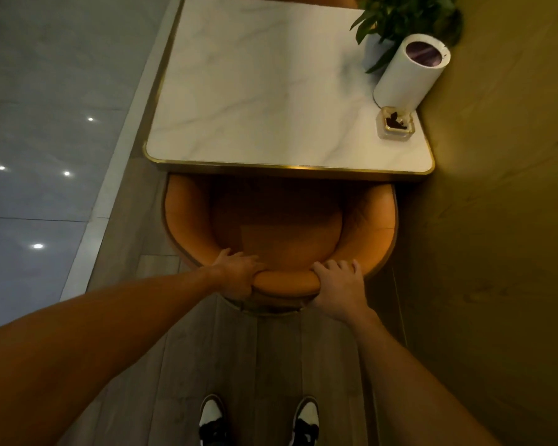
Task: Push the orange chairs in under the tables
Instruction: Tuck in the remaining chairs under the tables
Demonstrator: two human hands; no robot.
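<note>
Both hands are on the chair (279, 226) now, gripping the padded top of its backrest. The left hand (236, 273) is wrapped over the roll, fingers curled down the inner face and thumb tucked under the outer edge. The right hand (337, 284) sits just beside it on the same roll, fingers spread a little and hooked over the top. Both are clamped on the chair.

The chair sits square to the table (271, 78), the front of its seat already hidden under the gold-trimmed edge, the curved back and arms out in the open. The wall (496, 220) runs close along its right side.

It looks a solid piece: thick upholstery, a metal band round the shell, so likely weighty and inclined to drag on the floor (271, 365) rather than glide. The cushion should give under the fingers, while the shell beneath looks stiff, so the top of the back is a sound place to push from, hands either side of centre to keep it straight. A skewed shove could scrape the wall. On the tabletop stand a white cylinder (406, 72), an ashtray (397, 123) and a plant (406, 14); a hard bump might jolt them.
</note>
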